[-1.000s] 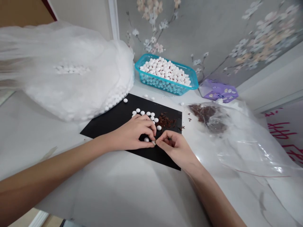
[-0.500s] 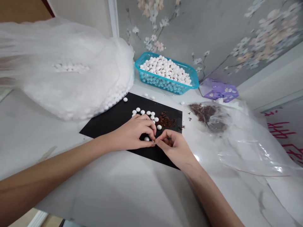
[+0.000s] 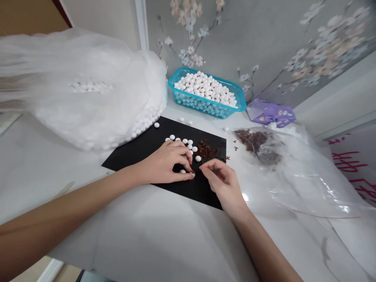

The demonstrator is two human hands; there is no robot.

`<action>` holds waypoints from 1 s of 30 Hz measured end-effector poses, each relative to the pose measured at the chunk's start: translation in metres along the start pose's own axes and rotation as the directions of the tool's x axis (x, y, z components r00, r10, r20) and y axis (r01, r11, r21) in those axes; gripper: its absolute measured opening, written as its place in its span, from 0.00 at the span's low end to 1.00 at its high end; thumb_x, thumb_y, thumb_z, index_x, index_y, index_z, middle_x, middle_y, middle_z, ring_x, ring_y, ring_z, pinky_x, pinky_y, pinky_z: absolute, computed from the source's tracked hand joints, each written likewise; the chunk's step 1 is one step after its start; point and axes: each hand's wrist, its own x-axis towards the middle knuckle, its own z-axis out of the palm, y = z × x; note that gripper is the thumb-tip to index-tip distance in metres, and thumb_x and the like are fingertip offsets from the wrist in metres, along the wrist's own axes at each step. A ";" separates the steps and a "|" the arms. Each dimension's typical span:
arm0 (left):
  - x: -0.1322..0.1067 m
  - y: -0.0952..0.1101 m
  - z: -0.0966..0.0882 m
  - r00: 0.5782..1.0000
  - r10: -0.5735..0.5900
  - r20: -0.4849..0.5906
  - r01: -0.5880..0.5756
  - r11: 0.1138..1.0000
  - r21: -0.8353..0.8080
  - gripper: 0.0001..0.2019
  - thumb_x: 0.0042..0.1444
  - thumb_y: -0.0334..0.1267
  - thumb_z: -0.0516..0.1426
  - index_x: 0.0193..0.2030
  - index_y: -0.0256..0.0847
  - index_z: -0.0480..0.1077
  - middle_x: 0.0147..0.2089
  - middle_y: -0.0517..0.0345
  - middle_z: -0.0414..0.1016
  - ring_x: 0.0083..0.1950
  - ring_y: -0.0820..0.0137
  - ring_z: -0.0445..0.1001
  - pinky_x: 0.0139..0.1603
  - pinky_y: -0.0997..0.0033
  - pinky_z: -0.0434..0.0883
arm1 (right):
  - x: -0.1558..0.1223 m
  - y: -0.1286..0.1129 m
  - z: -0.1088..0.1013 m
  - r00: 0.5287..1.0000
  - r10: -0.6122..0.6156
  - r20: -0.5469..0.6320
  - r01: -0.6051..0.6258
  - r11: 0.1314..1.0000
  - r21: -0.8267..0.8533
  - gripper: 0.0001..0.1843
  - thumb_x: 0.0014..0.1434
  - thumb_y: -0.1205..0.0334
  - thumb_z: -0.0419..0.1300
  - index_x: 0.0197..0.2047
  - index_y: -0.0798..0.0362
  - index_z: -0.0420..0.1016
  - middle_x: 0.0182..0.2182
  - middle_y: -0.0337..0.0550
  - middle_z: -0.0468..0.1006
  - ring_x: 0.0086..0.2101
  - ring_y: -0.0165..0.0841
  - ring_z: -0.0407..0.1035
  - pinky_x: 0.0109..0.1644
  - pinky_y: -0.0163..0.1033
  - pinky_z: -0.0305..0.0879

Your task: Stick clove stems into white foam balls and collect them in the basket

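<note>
Over the black mat [image 3: 173, 192], my left hand [image 3: 164, 162] pinches a small white ball [image 3: 192, 174] between thumb and forefinger, with a bit of brown showing at its top. My right hand [image 3: 221, 182] is a short way to the right, thumb and forefinger pressed together; anything between them is too small to make out. Several loose white balls [image 3: 194, 149] lie on the mat beyond my left hand, some partly hidden by it. Beside them is a little heap of reddish-brown pieces [image 3: 207, 149].
A blue plastic basket [image 3: 202, 101] full of white balls stands at the back. On the left bulges a large translucent bag [image 3: 96, 113] of white balls. A clear bag [image 3: 305, 180] with brown pieces lies right, near a purple packet [image 3: 272, 112].
My right hand has moved slightly right, away from the left fingertips, which it was touching before. The left hand stays nearly in place, and the ball in it now shows more.
</note>
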 end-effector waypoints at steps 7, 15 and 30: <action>0.001 0.000 0.000 1.000 0.003 0.009 -0.003 1.000 0.015 0.11 0.52 0.48 0.58 0.28 0.44 0.75 0.39 0.61 0.74 0.44 0.69 0.65 0.47 0.65 0.54 | -0.003 0.009 0.002 0.979 -0.204 0.031 0.206 0.971 -0.118 0.08 0.52 0.68 0.52 0.29 0.54 0.73 0.23 0.36 0.66 0.20 0.23 0.55 0.22 0.31 0.51; -0.001 0.001 0.000 1.000 0.004 0.011 -0.004 0.999 0.036 0.08 0.52 0.45 0.59 0.30 0.45 0.75 0.40 0.61 0.74 0.46 0.68 0.65 0.48 0.65 0.54 | -0.002 0.006 -0.006 0.938 -0.337 0.076 0.344 0.891 -0.298 0.12 0.53 0.72 0.51 0.31 0.54 0.76 0.26 0.38 0.66 0.19 0.22 0.56 0.20 0.30 0.51; -0.002 -0.004 -0.017 0.989 0.144 -0.021 -0.131 0.947 0.292 0.12 0.54 0.48 0.56 0.39 0.45 0.74 0.41 0.58 0.73 0.41 0.68 0.67 0.43 0.66 0.54 | 0.009 0.022 -0.011 0.904 -0.425 -0.049 0.333 0.771 -0.542 0.09 0.57 0.66 0.54 0.39 0.53 0.75 0.27 0.37 0.65 0.19 0.24 0.55 0.24 0.33 0.59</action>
